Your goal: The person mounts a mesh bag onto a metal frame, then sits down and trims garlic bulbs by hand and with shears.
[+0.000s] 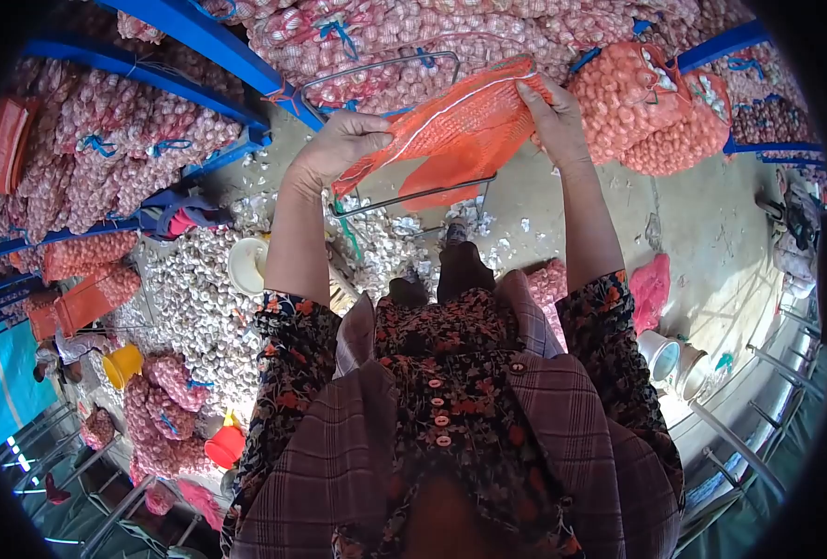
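Held up between left hand (350,147) and right hand (553,119), above or within a wire frame (367,207) (depth hard to judge from here): an orange bag (451,130), sagging below its raised edge. Better spread evenly, folds worked loose, mesh clear of the bars so as not to snag. Both hands pinched on the bag, well apart, one near each end; grip close to the rim, tug gently outward, match both heights. Ahead and at left, stacked sacks (143,140), with blue rails (213,42) running between. At left, loose bulbs (190,298) across the floor (618,200), awkward for stepping. Beside the right hand, full sacks (629,107); among the bulbs, a pale basin (246,265). Lastly, by the frame, a thin green string (348,235), easily tangled: guide the mesh past.
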The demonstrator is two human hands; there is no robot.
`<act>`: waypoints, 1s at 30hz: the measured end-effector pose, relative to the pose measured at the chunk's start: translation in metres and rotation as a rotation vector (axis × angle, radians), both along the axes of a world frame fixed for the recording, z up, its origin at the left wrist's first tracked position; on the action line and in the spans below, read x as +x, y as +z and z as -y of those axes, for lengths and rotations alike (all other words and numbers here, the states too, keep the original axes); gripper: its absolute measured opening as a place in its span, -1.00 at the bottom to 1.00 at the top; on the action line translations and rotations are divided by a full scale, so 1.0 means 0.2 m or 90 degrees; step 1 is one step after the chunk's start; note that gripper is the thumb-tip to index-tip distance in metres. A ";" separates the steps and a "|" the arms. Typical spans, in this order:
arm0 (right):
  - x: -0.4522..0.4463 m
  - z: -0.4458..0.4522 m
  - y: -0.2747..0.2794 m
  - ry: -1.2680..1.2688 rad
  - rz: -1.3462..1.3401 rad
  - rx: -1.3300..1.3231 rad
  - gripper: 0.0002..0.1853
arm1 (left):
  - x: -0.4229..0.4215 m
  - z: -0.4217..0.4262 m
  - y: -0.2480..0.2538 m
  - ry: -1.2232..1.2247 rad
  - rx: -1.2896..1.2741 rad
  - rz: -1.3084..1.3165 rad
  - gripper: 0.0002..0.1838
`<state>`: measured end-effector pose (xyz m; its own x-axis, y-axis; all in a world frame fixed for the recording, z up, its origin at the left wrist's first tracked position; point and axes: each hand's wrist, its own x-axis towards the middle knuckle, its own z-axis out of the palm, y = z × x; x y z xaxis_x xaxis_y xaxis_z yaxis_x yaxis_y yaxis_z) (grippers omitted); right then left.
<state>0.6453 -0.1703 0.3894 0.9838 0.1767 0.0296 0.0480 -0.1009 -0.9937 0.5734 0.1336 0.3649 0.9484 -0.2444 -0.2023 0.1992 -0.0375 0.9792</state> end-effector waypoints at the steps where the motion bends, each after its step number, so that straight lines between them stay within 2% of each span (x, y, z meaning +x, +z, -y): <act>1: 0.06 0.01 0.00 0.031 0.030 -0.022 -0.78 | 0.03 0.01 0.01 0.009 0.003 0.001 -0.78; 3: 0.19 0.03 -0.01 0.067 0.059 -0.041 -0.79 | 0.09 0.02 0.02 0.035 0.035 -0.009 -0.79; 6: 0.34 0.08 -0.01 0.134 0.094 -0.141 -0.70 | 0.22 0.07 -0.01 0.106 0.022 -0.015 -0.86; 7: 0.35 0.07 0.03 0.065 0.173 -0.186 -0.59 | 0.26 0.09 -0.01 0.112 0.020 -0.016 -0.86; 8: 0.36 0.05 0.07 -0.004 0.251 -0.229 -0.48 | 0.28 0.10 -0.02 0.125 0.089 0.027 -0.89; 9: 0.39 0.02 0.14 0.007 0.247 -0.229 -0.48 | 0.31 0.11 -0.04 0.137 0.158 0.065 -0.90; 11: 0.40 -0.09 0.25 0.135 0.404 -0.331 -0.34 | 0.35 0.15 -0.13 0.151 0.125 0.072 -0.89; 12: 0.39 -0.17 0.22 0.145 0.394 -0.332 -0.34 | 0.35 0.18 -0.16 0.162 0.175 0.105 -0.88; 14: 0.43 -0.32 0.13 0.359 0.509 -0.541 -0.51 | 0.36 0.24 -0.13 0.206 0.225 0.162 -0.83; 15: 0.48 -0.35 0.05 0.364 0.507 -0.537 -0.51 | 0.37 0.24 -0.11 0.210 0.228 0.157 -0.83; 17: 0.57 -0.42 -0.11 0.612 0.255 -0.630 -0.63 | 0.37 0.24 -0.08 0.158 0.377 0.194 -0.76; 18: 0.56 -0.42 -0.16 0.619 0.251 -0.625 -0.63 | 0.36 0.23 -0.08 0.179 0.390 0.188 -0.83; 19: 0.54 -0.40 -0.20 0.524 0.260 -0.609 -0.69 | 0.35 0.20 -0.12 0.182 0.391 0.182 -0.83; 20: 0.54 -0.37 -0.22 0.428 0.270 -0.593 -0.75 | 0.34 0.14 -0.19 0.167 0.582 0.138 -0.85; 21: 0.53 -0.35 -0.22 0.433 0.272 -0.590 -0.75 | 0.32 0.07 -0.28 0.149 0.770 0.090 -0.86; 23: 0.50 -0.28 -0.21 0.334 0.308 -0.511 -0.81 | 0.29 -0.10 -0.46 0.222 0.819 0.052 -0.85; 24: 0.52 -0.27 -0.22 0.338 0.307 -0.511 -0.81 | 0.26 -0.19 -0.56 0.285 0.864 0.017 -0.83; 25: 0.53 -0.25 -0.22 0.324 0.315 -0.509 -0.82 | 0.22 -0.29 -0.63 0.284 0.883 0.031 -0.84; 27: 0.56 -0.20 -0.25 0.314 0.312 -0.515 -0.81 | 0.16 -0.45 -0.68 0.320 0.849 0.178 -0.84; 29: 0.67 -0.17 -0.33 0.341 0.214 -0.548 -0.81 | 0.16 -0.59 -0.75 0.443 0.384 -0.042 -0.87; 30: 0.73 -0.15 -0.44 0.339 0.138 -0.476 -0.80 | 0.16 -0.67 -0.78 0.483 0.100 -0.100 -0.91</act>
